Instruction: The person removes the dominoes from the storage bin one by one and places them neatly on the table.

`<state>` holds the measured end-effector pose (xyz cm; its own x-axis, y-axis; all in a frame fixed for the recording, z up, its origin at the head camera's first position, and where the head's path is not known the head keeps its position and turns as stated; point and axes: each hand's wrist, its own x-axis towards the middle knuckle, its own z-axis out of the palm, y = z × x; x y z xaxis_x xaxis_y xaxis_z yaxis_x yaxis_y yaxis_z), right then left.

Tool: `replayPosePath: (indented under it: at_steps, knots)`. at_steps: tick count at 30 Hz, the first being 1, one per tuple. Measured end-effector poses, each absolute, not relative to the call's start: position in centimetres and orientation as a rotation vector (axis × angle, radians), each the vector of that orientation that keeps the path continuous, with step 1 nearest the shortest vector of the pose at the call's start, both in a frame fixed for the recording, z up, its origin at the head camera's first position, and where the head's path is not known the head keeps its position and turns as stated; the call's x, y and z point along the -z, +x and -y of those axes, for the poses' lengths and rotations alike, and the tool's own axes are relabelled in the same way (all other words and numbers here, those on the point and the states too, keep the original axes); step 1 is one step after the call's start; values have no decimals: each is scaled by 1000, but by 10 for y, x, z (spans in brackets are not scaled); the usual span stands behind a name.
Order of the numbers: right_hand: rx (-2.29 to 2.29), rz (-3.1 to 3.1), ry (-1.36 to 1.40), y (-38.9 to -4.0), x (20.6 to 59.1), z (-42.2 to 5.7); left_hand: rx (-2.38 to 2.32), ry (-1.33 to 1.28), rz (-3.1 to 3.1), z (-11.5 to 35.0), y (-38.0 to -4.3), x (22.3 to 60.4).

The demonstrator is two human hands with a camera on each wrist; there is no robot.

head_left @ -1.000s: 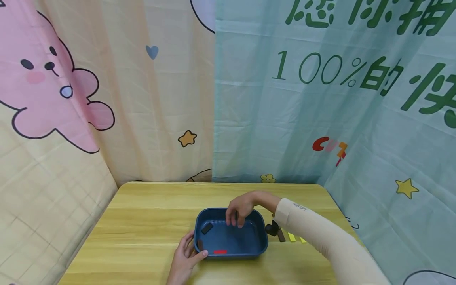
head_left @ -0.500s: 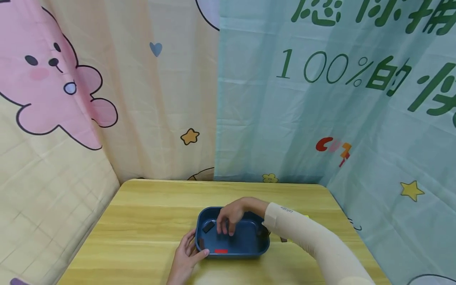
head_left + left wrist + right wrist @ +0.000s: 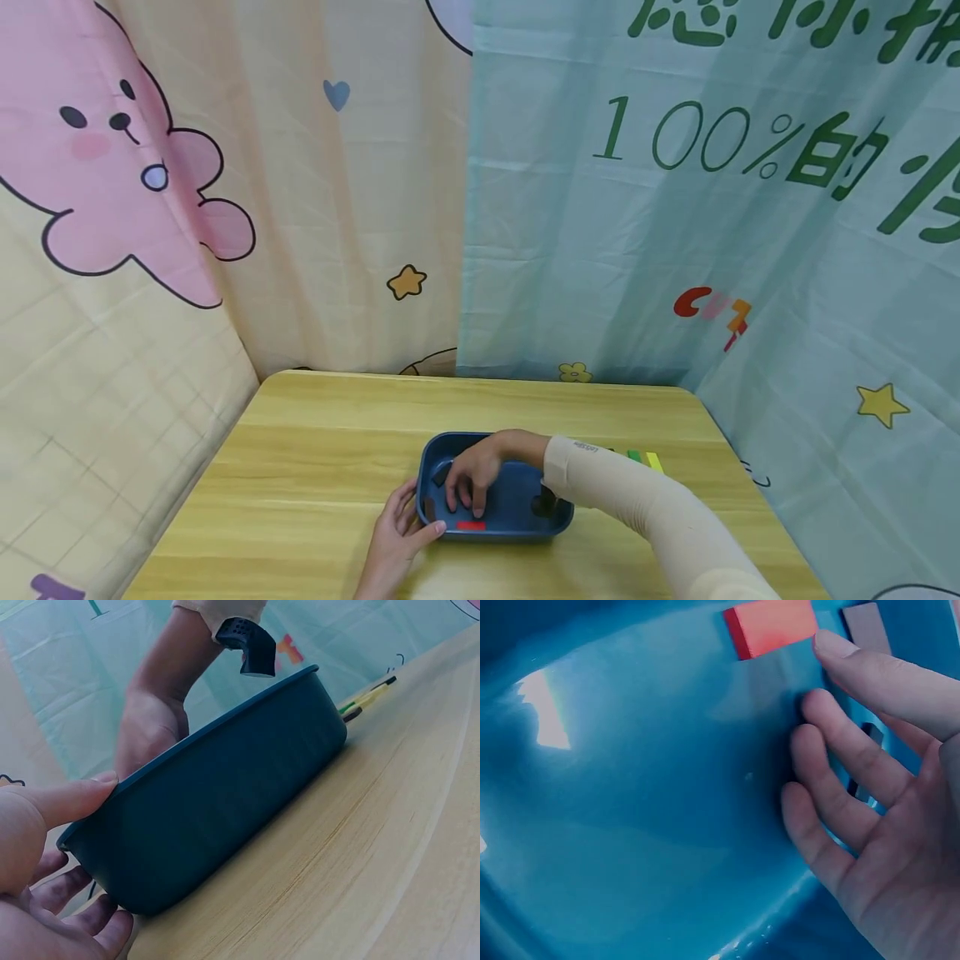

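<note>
Curtains (image 3: 360,200) hung behind the table (image 3: 337,442); the left hand (image 3: 396,532) gripped the tub (image 3: 516,500), the right hand (image 3: 477,468), loosely bent, held nothing beside the red block (image 3: 471,526) inside; work looked part-done, a green block (image 3: 634,456) and a yellow block (image 3: 655,462) outside toward the table's right edge

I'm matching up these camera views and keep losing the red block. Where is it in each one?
Head: the red block lies inside the blue tray, by its lower wall, left of the tray's centre.
Left wrist: not in it; the tray's outer wall faces this camera.
Right wrist: at the top edge, right of centre, left of a dark block.
Shared landmark: the blue tray.
</note>
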<state>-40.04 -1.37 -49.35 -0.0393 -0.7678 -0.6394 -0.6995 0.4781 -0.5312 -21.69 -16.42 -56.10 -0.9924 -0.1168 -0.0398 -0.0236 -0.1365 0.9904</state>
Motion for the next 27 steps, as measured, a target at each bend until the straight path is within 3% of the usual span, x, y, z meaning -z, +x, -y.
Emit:
replayPosePath:
  at_steps: [16, 27]
  knots:
    - [65, -1958, -1435, -385, 509, 7, 2311, 163, 2009, 165, -214, 560]
    - [82, -2010, -1391, -380, 501, 1, 2320, 187, 2014, 162, -216, 560]
